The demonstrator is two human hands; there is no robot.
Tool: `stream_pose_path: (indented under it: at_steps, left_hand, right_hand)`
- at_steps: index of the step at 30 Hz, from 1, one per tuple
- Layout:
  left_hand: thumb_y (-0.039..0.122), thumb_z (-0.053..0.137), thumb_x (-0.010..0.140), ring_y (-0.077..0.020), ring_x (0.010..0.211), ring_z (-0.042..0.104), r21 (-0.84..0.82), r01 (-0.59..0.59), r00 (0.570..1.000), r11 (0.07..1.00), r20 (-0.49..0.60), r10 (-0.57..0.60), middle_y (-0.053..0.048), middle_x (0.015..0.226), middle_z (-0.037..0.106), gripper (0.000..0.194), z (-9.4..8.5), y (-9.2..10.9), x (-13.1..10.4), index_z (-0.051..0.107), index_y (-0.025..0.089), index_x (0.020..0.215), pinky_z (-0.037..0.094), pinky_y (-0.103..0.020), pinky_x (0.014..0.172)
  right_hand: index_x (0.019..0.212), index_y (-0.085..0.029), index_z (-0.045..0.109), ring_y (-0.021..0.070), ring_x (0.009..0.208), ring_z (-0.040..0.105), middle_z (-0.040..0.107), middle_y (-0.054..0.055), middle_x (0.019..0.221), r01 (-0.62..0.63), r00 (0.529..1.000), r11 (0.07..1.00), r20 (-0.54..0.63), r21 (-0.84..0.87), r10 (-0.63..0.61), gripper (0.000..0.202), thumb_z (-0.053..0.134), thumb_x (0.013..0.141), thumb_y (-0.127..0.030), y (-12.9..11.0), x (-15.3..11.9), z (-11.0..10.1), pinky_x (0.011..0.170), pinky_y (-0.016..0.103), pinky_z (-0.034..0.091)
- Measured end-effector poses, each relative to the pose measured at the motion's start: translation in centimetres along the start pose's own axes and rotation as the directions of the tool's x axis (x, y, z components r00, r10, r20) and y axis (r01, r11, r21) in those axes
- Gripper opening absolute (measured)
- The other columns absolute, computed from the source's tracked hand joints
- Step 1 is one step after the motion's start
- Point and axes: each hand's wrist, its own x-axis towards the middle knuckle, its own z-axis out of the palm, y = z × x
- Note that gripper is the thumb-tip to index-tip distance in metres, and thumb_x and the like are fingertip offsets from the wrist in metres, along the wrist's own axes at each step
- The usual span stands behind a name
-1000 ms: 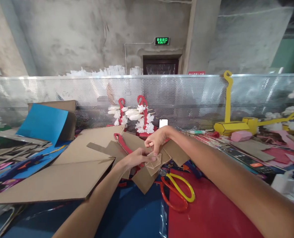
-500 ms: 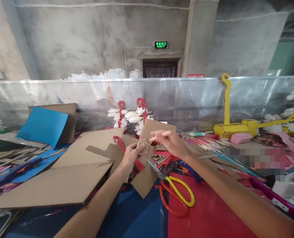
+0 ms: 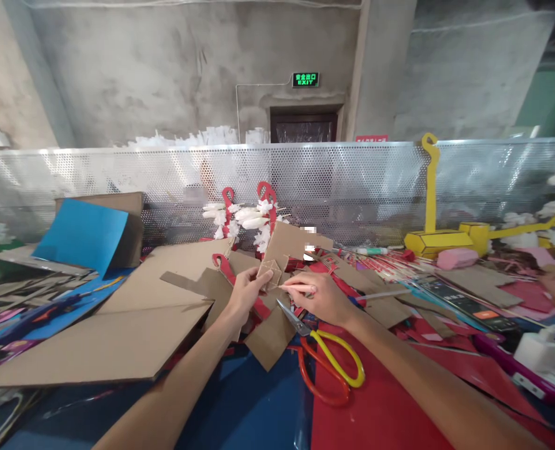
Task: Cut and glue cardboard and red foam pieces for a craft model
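Observation:
My left hand [image 3: 244, 294] pinches a small brown cardboard piece [image 3: 274, 272] with pale lines drawn on it, thumb on top. Closed around a slim pinkish pen [image 3: 300, 288] is my right hand [image 3: 325, 299]. The pen's tip is at the right edge of the cardboard piece; whether it touches I cannot tell. Just below the hands lie scissors [image 3: 340, 359] with one yellow and one red handle, blades pointing up and left. A loose cardboard offcut [image 3: 269, 344] sits under the blades, and a red hook-shaped piece [image 3: 224, 265] lies behind my left hand.
Large cardboard sheets [image 3: 94, 344] and a blue sheet [image 3: 83, 234] are on the left. A red sheet [image 3: 366, 412] lies in front. To the right are a phone [image 3: 467, 306], a white plug [image 3: 537, 350] and a yellow model [image 3: 439, 242]. A perforated metal panel [image 3: 352, 187] stands behind.
My right hand has come down from above the cardboard piece, bringing the pen tip to its right edge. My left hand keeps its hold in nearly the same place.

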Motion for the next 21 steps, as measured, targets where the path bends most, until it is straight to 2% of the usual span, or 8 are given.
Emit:
stream_pose_path:
  at_steps: [7,12,15,21]
  left_hand:
    - [0.054,0.081,0.074,-0.0182,0.07,0.063,0.019,-0.013,0.998,1.0,0.056,0.012,-0.006,0.081,0.075,0.045,-0.2,-0.3,0.0,0.079,0.014,0.093,0.044,-0.026,0.062]
    - [0.052,0.083,0.073,-0.0202,0.073,0.066,-0.016,0.04,0.991,0.999,0.13,-0.038,-0.007,0.084,0.076,0.046,-0.2,0.1,-0.1,0.079,0.013,0.097,0.046,-0.028,0.066]
    - [0.051,0.084,0.072,-0.0199,0.072,0.065,-0.02,0.057,0.99,0.998,0.129,-0.054,-0.008,0.085,0.076,0.045,-0.2,0.3,-0.1,0.078,0.013,0.094,0.046,-0.028,0.067]
    - [0.051,0.083,0.073,-0.0166,0.067,0.062,-0.003,0.049,0.988,0.999,0.145,-0.048,-0.006,0.082,0.074,0.044,-0.3,0.6,-0.2,0.078,0.013,0.095,0.042,-0.025,0.061]
  right_hand:
    - [0.095,-0.022,0.077,0.0187,0.086,0.072,0.078,0.003,0.094,0.035,0.999,0.999,-0.013,-0.018,-0.035,0.015,0.062,0.093,-0.02,0.4,0.0,0.4,0.08,0.028,0.052]
    - [0.096,-0.023,0.076,0.0185,0.086,0.074,0.079,0.002,0.097,-0.064,0.99,0.998,-0.123,-0.006,0.063,0.015,0.061,0.094,-0.023,0.7,0.1,-0.7,0.078,0.027,0.055]
    - [0.095,-0.024,0.076,0.0188,0.087,0.075,0.08,0.001,0.097,-0.093,0.982,0.995,-0.16,0.036,0.098,0.015,0.061,0.095,-0.027,0.8,0.0,-1.5,0.076,0.026,0.056]
    - [0.096,-0.022,0.077,0.0184,0.085,0.073,0.079,0.003,0.095,-0.043,0.995,0.999,-0.085,0.012,0.044,0.017,0.061,0.095,-0.027,0.4,-0.3,-1.5,0.076,0.027,0.055]
